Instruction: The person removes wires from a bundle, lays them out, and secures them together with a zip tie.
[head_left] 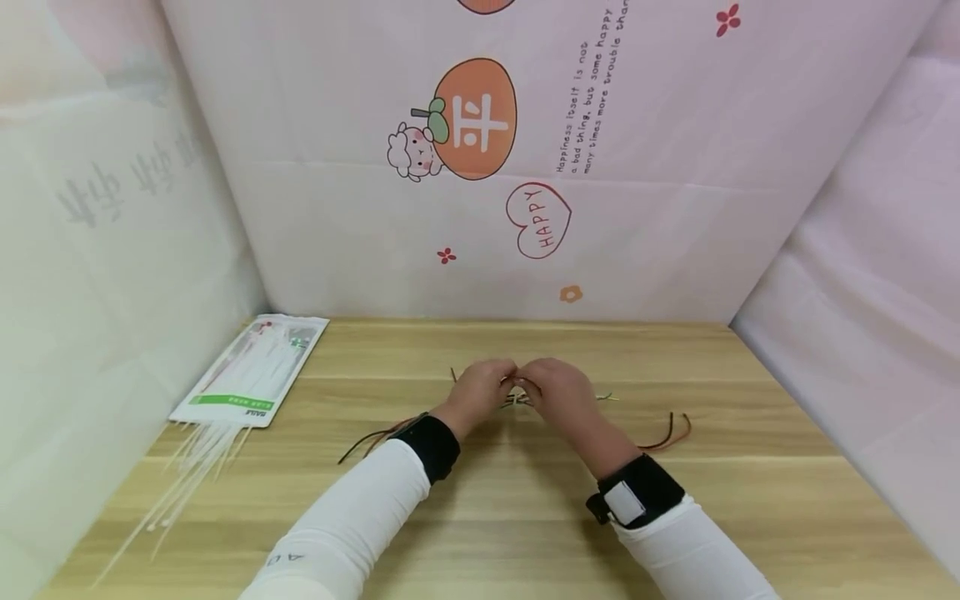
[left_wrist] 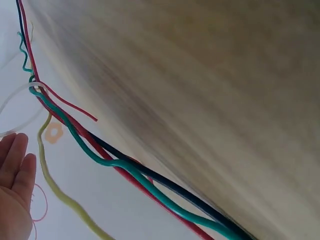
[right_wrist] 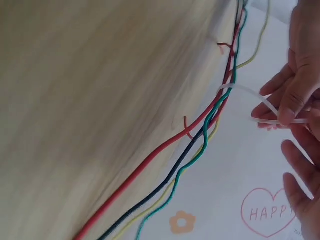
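A translucent white cable tie (right_wrist: 248, 93) loops around a bundle of red, black, green and yellow wires (right_wrist: 206, 116). Both its ends come together where my hands meet, at the middle of the table. My left hand (head_left: 477, 392) pinches the tie between thumb and fingers. Close against it, my right hand (head_left: 561, 398) holds the tie near its end, partly cut off in the right wrist view. Fingers of the left hand (left_wrist: 17, 175) also show at the edge of the left wrist view. The wires run left to right below the hands, their middle partly hidden.
At the left lies an opened packet of cable ties (head_left: 251, 367), with several white ties (head_left: 198, 462) spilling toward the front. Loose wire ends (head_left: 667, 435) stick out beyond the right wrist. A printed cloth wall (head_left: 637, 242) stands behind the wooden table (head_left: 510, 533).
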